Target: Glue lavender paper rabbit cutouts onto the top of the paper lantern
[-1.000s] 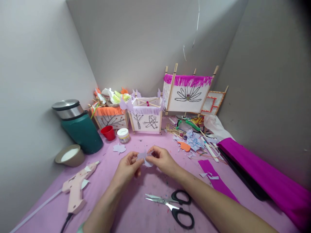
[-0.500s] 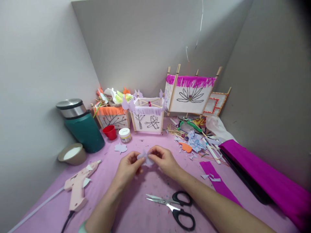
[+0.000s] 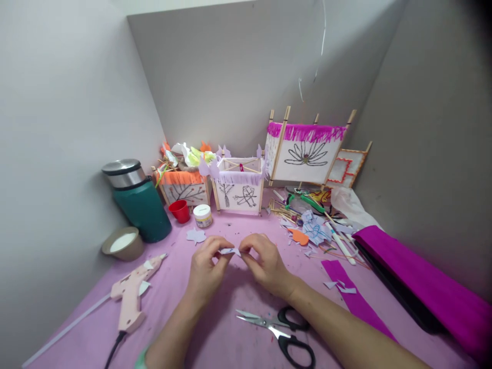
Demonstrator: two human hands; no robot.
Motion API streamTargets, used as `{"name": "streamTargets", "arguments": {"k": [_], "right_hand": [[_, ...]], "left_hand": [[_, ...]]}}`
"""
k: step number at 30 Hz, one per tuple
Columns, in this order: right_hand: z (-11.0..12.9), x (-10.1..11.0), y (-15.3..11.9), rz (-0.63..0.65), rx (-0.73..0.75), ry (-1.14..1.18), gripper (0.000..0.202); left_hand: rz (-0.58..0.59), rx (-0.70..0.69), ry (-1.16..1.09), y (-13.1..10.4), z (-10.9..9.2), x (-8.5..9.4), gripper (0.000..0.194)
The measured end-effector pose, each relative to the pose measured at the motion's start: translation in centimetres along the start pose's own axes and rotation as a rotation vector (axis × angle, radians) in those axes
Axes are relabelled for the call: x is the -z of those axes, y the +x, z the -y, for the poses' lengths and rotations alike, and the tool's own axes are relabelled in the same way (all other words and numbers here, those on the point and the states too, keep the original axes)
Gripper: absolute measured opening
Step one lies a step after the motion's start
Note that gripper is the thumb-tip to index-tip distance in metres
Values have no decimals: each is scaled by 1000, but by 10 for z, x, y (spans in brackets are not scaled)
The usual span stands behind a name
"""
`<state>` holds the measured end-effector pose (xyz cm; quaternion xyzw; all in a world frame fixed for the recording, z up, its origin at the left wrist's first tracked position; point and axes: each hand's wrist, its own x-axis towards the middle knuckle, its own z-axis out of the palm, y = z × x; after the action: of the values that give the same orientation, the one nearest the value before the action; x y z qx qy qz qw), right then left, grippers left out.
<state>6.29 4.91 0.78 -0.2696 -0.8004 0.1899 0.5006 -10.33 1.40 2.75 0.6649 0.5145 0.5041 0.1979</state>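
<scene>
Between my two hands is a small lavender paper cutout (image 3: 229, 251), seen nearly edge-on. My left hand (image 3: 207, 266) pinches its left side between thumb and fingers. On its right end, the fingertips of my right hand (image 3: 265, 262) are closed. Black-handled scissors (image 3: 269, 324) lie partly spread on the table below my right hand, blades pointing left. Another lavender paper cutout (image 3: 196, 236) rests flat just beyond my left hand. Behind it stands a white-lidded jar (image 3: 202, 216).
A pink glue gun (image 3: 132, 292) lies at left, near a bowl (image 3: 132, 251), a green tumbler (image 3: 142, 210) and a red cup (image 3: 179, 211). Decorated paper lanterns (image 3: 238, 195) stand at the back. Paper scraps (image 3: 315, 228), sticks and magenta crepe paper (image 3: 403, 277) lie at right.
The cutout has turned from facing me to nearly edge-on between my fingers. My hands have tilted with it and stay close together. The whole view has shifted slightly.
</scene>
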Motion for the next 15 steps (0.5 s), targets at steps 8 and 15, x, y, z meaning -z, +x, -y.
{"name": "streamTargets", "arguments": {"k": [8, 15], "right_hand": [[-4, -2, 0, 40, -354, 172, 16], [46, -50, 29, 400, -373, 115, 10]], "left_hand": [[-56, 346, 14, -15, -3, 28, 25], [-641, 560, -44, -105, 0, 103, 24]]}}
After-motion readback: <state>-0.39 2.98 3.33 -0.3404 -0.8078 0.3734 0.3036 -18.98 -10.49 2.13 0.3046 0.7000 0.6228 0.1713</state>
